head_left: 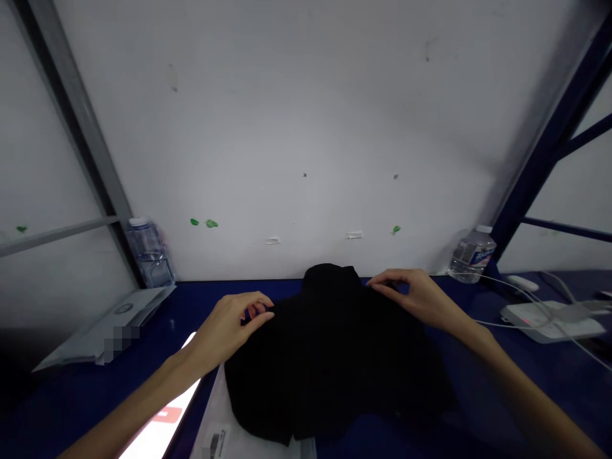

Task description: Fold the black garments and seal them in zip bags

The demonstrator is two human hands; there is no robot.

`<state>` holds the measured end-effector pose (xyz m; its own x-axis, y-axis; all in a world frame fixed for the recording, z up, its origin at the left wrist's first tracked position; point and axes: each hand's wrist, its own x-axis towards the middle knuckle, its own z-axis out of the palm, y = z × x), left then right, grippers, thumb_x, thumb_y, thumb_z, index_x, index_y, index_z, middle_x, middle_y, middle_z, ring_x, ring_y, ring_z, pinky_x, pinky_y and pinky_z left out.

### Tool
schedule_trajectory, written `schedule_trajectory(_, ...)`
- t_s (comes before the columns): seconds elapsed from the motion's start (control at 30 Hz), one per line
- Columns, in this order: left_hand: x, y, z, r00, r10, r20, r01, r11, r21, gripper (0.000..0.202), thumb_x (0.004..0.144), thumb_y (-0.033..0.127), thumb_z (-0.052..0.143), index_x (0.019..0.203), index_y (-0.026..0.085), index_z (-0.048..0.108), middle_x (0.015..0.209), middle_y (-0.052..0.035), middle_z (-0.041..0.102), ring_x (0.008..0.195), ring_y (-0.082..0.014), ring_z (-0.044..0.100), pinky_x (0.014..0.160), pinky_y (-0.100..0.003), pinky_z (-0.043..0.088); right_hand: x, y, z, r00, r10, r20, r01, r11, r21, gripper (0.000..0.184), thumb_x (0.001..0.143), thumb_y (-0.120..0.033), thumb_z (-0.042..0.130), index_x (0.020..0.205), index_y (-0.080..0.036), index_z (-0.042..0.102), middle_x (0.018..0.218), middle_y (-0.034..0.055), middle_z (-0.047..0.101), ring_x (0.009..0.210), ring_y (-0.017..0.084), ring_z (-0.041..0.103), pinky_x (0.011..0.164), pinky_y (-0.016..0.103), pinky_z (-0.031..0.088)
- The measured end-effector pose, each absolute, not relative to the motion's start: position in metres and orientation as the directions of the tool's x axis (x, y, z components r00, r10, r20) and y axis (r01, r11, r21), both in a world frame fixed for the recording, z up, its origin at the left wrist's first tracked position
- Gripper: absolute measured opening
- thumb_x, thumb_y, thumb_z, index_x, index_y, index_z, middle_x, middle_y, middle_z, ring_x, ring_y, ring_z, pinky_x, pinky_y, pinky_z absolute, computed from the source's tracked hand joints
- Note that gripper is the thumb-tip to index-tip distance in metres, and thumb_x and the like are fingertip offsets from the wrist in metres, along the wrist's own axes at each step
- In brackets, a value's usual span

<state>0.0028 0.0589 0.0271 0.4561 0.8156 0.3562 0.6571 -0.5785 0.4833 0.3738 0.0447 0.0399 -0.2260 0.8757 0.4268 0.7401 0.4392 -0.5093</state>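
Observation:
A black cloth garment lies spread on the blue table, with a narrower, collar-like part at its far end near the wall. My left hand is at its upper left edge, thumb and forefinger nearly together on the cloth. At the upper right edge, my right hand pinches the fabric between fingertips. The dark cloth hides its folds and details. Partly under the garment's near left side lies a white plastic bag with a barcode label.
A lit screen lies beneath my left forearm. Papers and a clear bottle are at the left. Another bottle, a white power strip and cables are at the right. A white wall closes off the back.

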Motion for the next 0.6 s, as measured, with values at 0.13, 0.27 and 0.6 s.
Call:
schedule_trajectory(0.13,0.001,0.055,0.023,0.459,0.813,0.357,0.666,-0.581,0.467,0.015,0.088,0.029,0.063,0.101,0.024,0.070,0.084,-0.0011,0.072,0.077,-0.0187,0.066,0.073,-0.033,0.051,0.374,0.039,0.038,-0.267,0.863,0.429,0.735,0.470,-0.488,0.014,0.090,-0.033,0.063,0.095,-0.029,0.076,0.096,0.0034,0.075,0.087,0.024,0.068,0.078,0.040,0.051)
schedule_trajectory(0.27,0.001,0.053,0.014,0.436,0.824,0.362,0.706,-0.563,0.430,0.021,0.086,0.032,0.067,0.105,0.024,0.070,0.094,-0.0035,0.073,0.087,-0.0230,0.066,0.081,-0.039,0.051,0.371,0.032,0.044,-0.276,0.851,0.446,0.724,0.489,-0.486,0.013,0.090,-0.032,0.063,0.093,-0.029,0.075,0.094,0.0026,0.074,0.086,0.023,0.068,0.078,0.039,0.051)
schedule_trajectory(0.6,0.007,0.050,0.023,0.395,0.839,0.373,0.760,-0.527,0.381,0.008,0.085,0.025,0.062,0.084,0.021,0.068,0.082,-0.0049,0.069,0.081,-0.0266,0.063,0.074,-0.039,0.046,0.379,0.036,0.031,-0.284,0.764,0.579,0.839,0.490,-0.235,0.020,0.088,-0.020,0.057,0.094,-0.025,0.074,0.094,0.0056,0.074,0.087,0.027,0.068,0.080,0.045,0.053)
